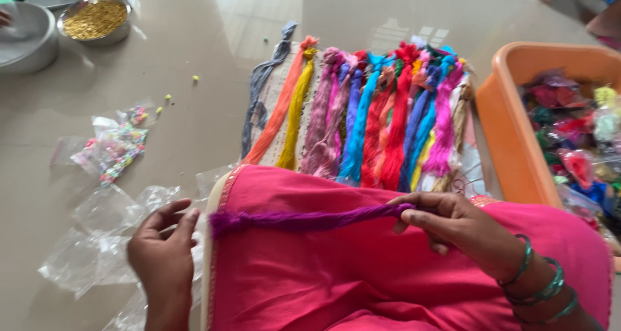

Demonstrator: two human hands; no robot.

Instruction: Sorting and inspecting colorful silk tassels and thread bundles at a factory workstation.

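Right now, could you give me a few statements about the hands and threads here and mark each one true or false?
1. The right hand pinches one end of a purple thread bundle. True.
2. The purple thread bundle lies across green cloth. False: it lies across pink cloth.
3. The left hand rests by clear plastic bags. True.
4. The row of coloured thread skeins sits inside the orange tub. False: the skeins lie on the floor beside the tub.
5. The metal bowl at upper left holds yellow beads. True.
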